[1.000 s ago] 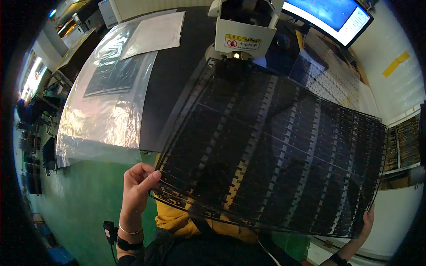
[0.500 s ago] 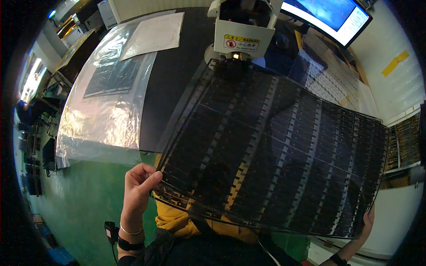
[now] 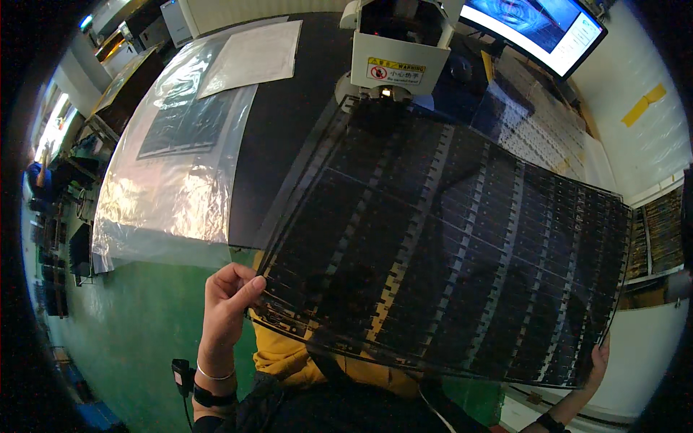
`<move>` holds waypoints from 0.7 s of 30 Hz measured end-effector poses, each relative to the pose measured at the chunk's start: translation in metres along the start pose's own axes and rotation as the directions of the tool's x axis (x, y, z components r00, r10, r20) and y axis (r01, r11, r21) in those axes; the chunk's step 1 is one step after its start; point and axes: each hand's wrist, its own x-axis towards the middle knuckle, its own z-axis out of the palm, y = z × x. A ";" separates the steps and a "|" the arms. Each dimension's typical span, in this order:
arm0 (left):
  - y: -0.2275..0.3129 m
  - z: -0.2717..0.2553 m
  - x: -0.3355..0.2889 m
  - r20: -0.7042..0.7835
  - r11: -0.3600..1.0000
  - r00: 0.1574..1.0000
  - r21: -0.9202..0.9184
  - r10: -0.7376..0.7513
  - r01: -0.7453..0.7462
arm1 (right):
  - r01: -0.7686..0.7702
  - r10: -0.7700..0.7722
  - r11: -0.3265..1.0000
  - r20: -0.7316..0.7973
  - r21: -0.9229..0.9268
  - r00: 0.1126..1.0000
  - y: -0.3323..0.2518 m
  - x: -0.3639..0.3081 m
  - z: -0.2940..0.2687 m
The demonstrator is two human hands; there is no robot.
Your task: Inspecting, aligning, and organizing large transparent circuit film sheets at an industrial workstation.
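A large dark film sheet [image 3: 462, 252], partly see-through and patterned with rows of clear notched strips, is stretched between my hands. My left hand [image 3: 234, 294] pinches its near left corner between thumb and fingers. At the near right corner, my right hand [image 3: 598, 363] grips the edge, with most of its fingers hidden behind the sheet. The sheet's far left corner lies beneath the head of a white machine [image 3: 398, 61], where a small light glows. Yellow cloth on my lap shows through the sheet's near part.
Clear plastic bags [image 3: 173, 195] with a pale sheet [image 3: 253, 58] on top lie on the black table [image 3: 271, 144] at left. A monitor [image 3: 541, 29] stands at the far right. Below it lies a patterned translucent sheet [image 3: 534, 123]. A dark mouse [image 3: 460, 68] sits behind the film.
The monitor's picture has changed from a plain blue blur to swirled rings with a dark shape. My hands and the film sheet are almost unmoved.
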 end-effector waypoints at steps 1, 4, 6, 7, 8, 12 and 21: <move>0.000 0.000 0.000 0.000 1.000 1.000 0.000 0.000 0.000 | 0.000 0.000 1.000 0.001 -0.004 1.000 0.000 0.000 0.000; 0.000 0.000 0.000 0.001 1.000 1.000 0.007 -0.001 0.001 | 0.002 -0.002 1.000 -0.002 -0.004 1.000 0.000 0.000 -0.001; -0.001 -0.002 0.000 0.001 1.000 1.000 0.016 0.004 -0.004 | 0.003 -0.003 1.000 0.003 -0.005 1.000 0.001 0.000 -0.001; 0.000 -0.001 0.000 0.001 1.000 1.000 0.015 0.005 -0.005 | 0.003 -0.003 1.000 0.001 -0.005 1.000 0.001 0.000 -0.002; 0.001 0.000 0.000 0.000 1.000 1.000 0.008 -0.003 0.003 | 0.004 -0.004 1.000 0.001 -0.005 1.000 0.001 0.001 -0.002; 0.002 0.001 0.000 -0.007 1.000 1.000 0.018 -0.002 0.002 | 0.009 -0.009 1.000 0.001 -0.009 1.000 0.002 0.000 -0.002; 0.001 0.003 0.000 -0.011 1.000 1.000 0.010 -0.017 0.017 | 0.020 -0.020 1.000 -0.005 -0.014 1.000 0.005 -0.002 -0.007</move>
